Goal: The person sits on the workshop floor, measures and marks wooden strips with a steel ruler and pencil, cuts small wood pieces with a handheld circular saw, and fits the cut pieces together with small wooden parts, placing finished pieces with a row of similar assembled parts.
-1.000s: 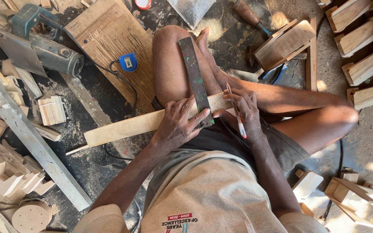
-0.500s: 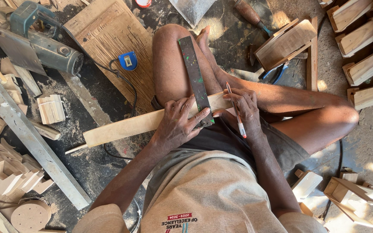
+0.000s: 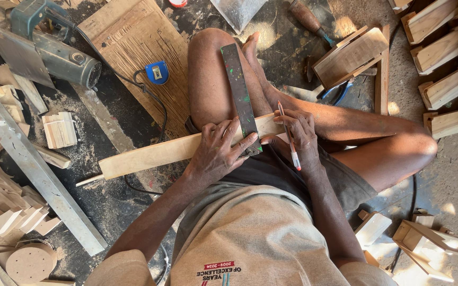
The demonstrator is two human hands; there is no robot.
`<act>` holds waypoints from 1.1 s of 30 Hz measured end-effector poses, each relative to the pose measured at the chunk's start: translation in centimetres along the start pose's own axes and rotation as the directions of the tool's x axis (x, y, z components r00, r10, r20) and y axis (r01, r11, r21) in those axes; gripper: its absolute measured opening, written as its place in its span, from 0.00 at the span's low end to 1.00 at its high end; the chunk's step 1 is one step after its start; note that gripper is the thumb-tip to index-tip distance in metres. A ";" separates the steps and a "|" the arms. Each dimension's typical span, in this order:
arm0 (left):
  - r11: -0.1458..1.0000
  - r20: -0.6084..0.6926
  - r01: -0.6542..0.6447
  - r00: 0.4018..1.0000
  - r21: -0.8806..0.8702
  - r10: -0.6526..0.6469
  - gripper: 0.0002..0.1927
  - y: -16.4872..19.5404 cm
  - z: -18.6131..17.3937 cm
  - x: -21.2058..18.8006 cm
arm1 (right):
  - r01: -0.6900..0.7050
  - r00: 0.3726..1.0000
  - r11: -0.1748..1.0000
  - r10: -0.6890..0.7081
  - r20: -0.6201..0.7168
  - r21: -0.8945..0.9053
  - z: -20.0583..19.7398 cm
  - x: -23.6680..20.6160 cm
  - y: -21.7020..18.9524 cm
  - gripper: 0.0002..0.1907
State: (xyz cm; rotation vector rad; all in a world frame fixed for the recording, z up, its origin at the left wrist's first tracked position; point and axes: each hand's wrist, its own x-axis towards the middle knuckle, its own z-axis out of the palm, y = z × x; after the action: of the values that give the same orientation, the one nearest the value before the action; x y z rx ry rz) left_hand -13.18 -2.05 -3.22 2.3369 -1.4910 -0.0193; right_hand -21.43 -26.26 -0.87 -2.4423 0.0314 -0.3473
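Note:
I sit on the floor with a long pale wooden strip (image 3: pixel 160 153) lying across my lap. A dark, paint-flecked metal square blade (image 3: pixel 239 92) lies across the strip, pointing away along my left leg. My left hand (image 3: pixel 216 153) presses flat on the strip and on the near end of the square. My right hand (image 3: pixel 303 135) rests on the strip's right end and grips a pencil (image 3: pixel 289 136) whose tip touches the wood beside the blade.
A circular saw (image 3: pixel 43 50) and a ribbed board (image 3: pixel 133 47) lie at the upper left, with a blue tape measure (image 3: pixel 158 72) on its edge. A metal bar (image 3: pixel 33 169) runs down the left. Wooden boxes (image 3: pixel 451 58) and offcuts (image 3: pixel 59 130) lie around; a chisel (image 3: pixel 308 20) lies ahead.

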 end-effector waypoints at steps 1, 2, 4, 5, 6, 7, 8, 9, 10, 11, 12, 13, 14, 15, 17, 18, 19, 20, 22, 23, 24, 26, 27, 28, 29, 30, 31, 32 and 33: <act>1.000 -0.002 0.005 1.000 -0.007 -0.005 0.44 0.0 0.0 0.0 | 0.005 1.000 1.000 -0.005 -0.002 0.005 0.0 0.0 0.0 0.31; 1.000 -0.004 0.010 1.000 -0.013 -0.010 0.44 -0.1 0.0 0.0 | 0.010 1.000 1.000 -0.010 -0.004 0.011 0.0 0.0 0.0 0.31; 1.000 -0.004 0.011 1.000 -0.025 -0.012 0.44 -0.1 -0.1 0.1 | 0.006 1.000 1.000 -0.006 -0.006 0.006 0.0 0.1 0.2 0.31; 0.999 -0.004 0.012 1.000 -0.032 -0.012 0.44 -0.2 -0.2 0.1 | 0.004 1.000 1.000 -0.004 -0.007 0.004 0.0 0.1 0.2 0.31; 0.999 -0.004 0.012 1.000 -0.031 -0.012 0.44 -0.2 -0.3 0.1 | 0.004 1.000 1.000 -0.004 -0.006 0.003 0.0 0.2 0.2 0.31; 0.999 -0.003 0.013 1.000 -0.030 -0.013 0.44 -0.2 -0.3 0.1 | 0.002 1.000 1.000 -0.002 -0.004 0.004 0.0 0.2 0.2 0.31; 0.999 -0.002 0.013 1.000 -0.030 -0.013 0.44 -0.2 -0.4 0.1 | 0.001 1.000 1.000 -0.001 -0.003 0.004 0.0 0.2 0.2 0.31; 1.000 -0.002 0.010 1.000 -0.029 -0.010 0.44 -0.2 -0.5 0.2 | 0.004 1.000 1.000 -0.004 -0.004 0.003 0.0 0.2 0.2 0.31; 1.000 -0.002 0.009 1.000 -0.028 -0.009 0.44 -0.2 -0.5 0.1 | 0.007 1.000 1.000 -0.007 -0.004 0.002 0.0 0.3 0.2 0.31; 1.000 -0.002 0.007 1.000 -0.027 -0.007 0.44 -0.2 -0.6 0.2 | 0.010 1.000 1.000 -0.010 -0.004 0.001 0.0 0.3 0.1 0.31; 0.999 -0.003 0.008 1.000 -0.031 -0.008 0.44 -0.2 -0.6 0.2 | 0.016 1.000 1.000 -0.015 -0.009 0.004 0.0 0.3 0.1 0.31; 0.999 -0.005 0.009 1.000 -0.035 -0.010 0.44 -0.2 -0.6 0.2 | 0.021 1.000 1.000 -0.021 -0.013 0.006 0.0 0.4 0.1 0.30; 0.999 -0.007 0.010 1.000 -0.039 -0.011 0.44 -0.2 -0.6 0.2 | 0.026 0.999 1.000 -0.026 -0.018 0.009 0.0 0.4 0.0 0.30; 0.999 -0.007 0.010 1.000 -0.040 -0.010 0.44 -0.2 -0.7 0.1 | 0.024 1.000 1.000 -0.024 -0.017 0.010 -0.1 0.4 0.0 0.30; 0.999 -0.006 0.008 1.000 -0.041 -0.009 0.44 -0.2 -0.7 0.1 | 0.018 1.000 1.000 -0.018 -0.014 0.013 -0.1 0.4 -0.1 0.31; 0.999 -0.005 0.008 1.000 -0.043 -0.009 0.44 -0.2 -0.7 0.1 | 0.015 1.000 1.000 -0.015 -0.013 0.014 -0.1 0.4 -0.2 0.31; 0.999 -0.004 0.009 1.000 -0.044 -0.009 0.44 -0.2 -0.7 0.1 | 0.011 1.000 1.000 -0.011 -0.013 0.015 -0.1 0.4 -0.3 0.30; 0.999 -0.002 0.009 1.000 -0.046 -0.009 0.44 -0.2 -0.7 0.0 | 0.008 1.000 1.000 -0.008 -0.013 0.016 -0.1 0.4 -0.3 0.30; 0.999 0.005 0.010 1.000 -0.048 -0.010 0.44 -0.3 -0.8 0.0 | 0.010 1.000 1.000 -0.009 -0.016 0.022 0.0 0.5 -0.4 0.30; 0.999 0.008 0.011 1.000 -0.049 -0.011 0.44 -0.3 -0.8 -0.1 | 0.010 1.000 1.000 -0.010 -0.017 0.025 0.0 0.5 -0.4 0.31; 0.999 0.007 0.012 1.000 -0.050 -0.012 0.44 -0.3 -0.8 -0.1 | 0.015 1.000 1.000 -0.015 -0.019 0.023 0.1 0.6 -0.4 0.31; 0.999 0.005 0.013 1.000 -0.053 -0.013 0.44 -0.3 -0.7 -0.1 | 0.025 0.999 1.000 -0.025 -0.023 0.018 0.1 0.6 -0.4 0.31; 0.998 0.003 0.015 1.000 -0.053 -0.015 0.43 -0.2 -0.6 -0.1 | 0.024 0.999 1.000 -0.024 -0.024 0.014 0.1 0.5 -0.4 0.31; 0.998 0.001 0.017 1.000 -0.054 -0.017 0.43 -0.2 -0.6 -0.1 | 0.023 0.999 1.000 -0.023 -0.024 0.011 0.1 0.5 -0.4 0.31; 0.998 0.000 0.020 1.000 -0.055 -0.020 0.43 0.0 -0.5 -0.1 | 0.021 1.000 1.000 -0.021 -0.023 0.007 0.0 0.3 -0.2 0.31; 0.998 0.005 0.021 1.000 -0.058 -0.020 0.42 0.0 -0.5 -0.1 | 0.016 1.000 1.000 -0.016 -0.025 0.007 0.0 0.3 -0.3 0.31; 0.998 0.009 0.022 1.000 -0.061 -0.022 0.42 0.1 -0.4 0.0 | 0.012 1.000 1.000 -0.012 -0.025 0.006 0.0 0.2 -0.1 0.31; 0.998 0.013 0.025 1.000 -0.064 -0.024 0.42 0.2 -0.3 0.0 | 0.009 1.000 1.000 -0.009 -0.025 0.005 -0.1 0.2 -0.1 0.31; 0.996 -0.002 0.029 1.000 -0.079 -0.029 0.41 0.3 -0.3 0.0 | 0.006 1.000 1.000 -0.005 -0.022 0.009 -0.1 0.1 0.0 0.31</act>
State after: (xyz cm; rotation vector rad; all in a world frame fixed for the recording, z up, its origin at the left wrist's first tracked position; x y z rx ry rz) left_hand -13.37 -2.11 -2.82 2.2949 -1.4288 -0.0808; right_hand -21.30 -26.30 -0.78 -2.4296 0.0326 -0.3763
